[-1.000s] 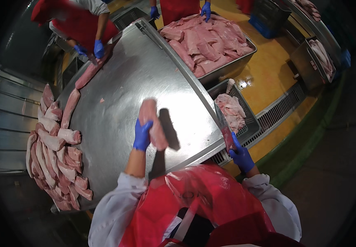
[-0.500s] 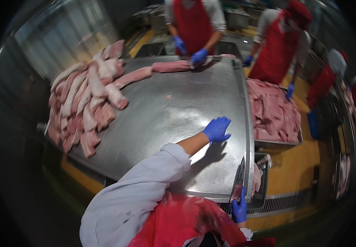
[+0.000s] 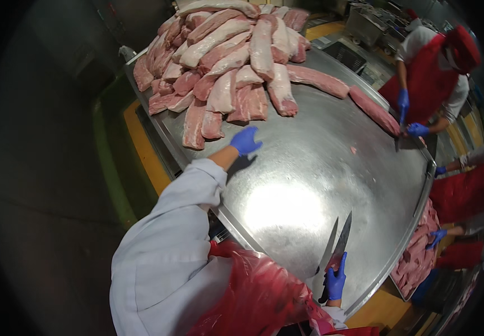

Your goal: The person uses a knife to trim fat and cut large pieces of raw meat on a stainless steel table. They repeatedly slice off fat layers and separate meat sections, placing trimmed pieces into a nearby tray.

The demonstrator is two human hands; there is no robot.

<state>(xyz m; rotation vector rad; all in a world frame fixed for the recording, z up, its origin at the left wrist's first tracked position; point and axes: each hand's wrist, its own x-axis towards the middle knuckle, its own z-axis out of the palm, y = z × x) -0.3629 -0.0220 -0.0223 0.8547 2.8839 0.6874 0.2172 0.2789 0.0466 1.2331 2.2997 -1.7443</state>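
Observation:
My left hand (image 3: 246,141), in a blue glove, reaches out over the steel table just short of the meat pile. Its fingers are apart and nothing is in it. The pile is made of long pale-pink pork loins (image 3: 219,39), with the ends of several cuts (image 3: 195,124) lying nearest that hand. Low on the right, my right hand (image 3: 335,284), also gloved in blue, grips a knife (image 3: 342,239) with the blade pointing away from me. Beside the blade runs a similar thin shape; I cannot tell whether it is a reflection or a second blade.
The steel table (image 3: 365,185) has a raised rim. Two loins (image 3: 373,111) lie end to end toward a co-worker (image 3: 429,73), whose gloved hands work there with a knife. Another worker's hand (image 3: 436,238) touches a tub of pink meat (image 3: 415,263) beyond the right edge.
My view has swung left toward the meat pile. My left hand has moved from the table's right side to the pile, and the knife in my right hand now lies over the table.

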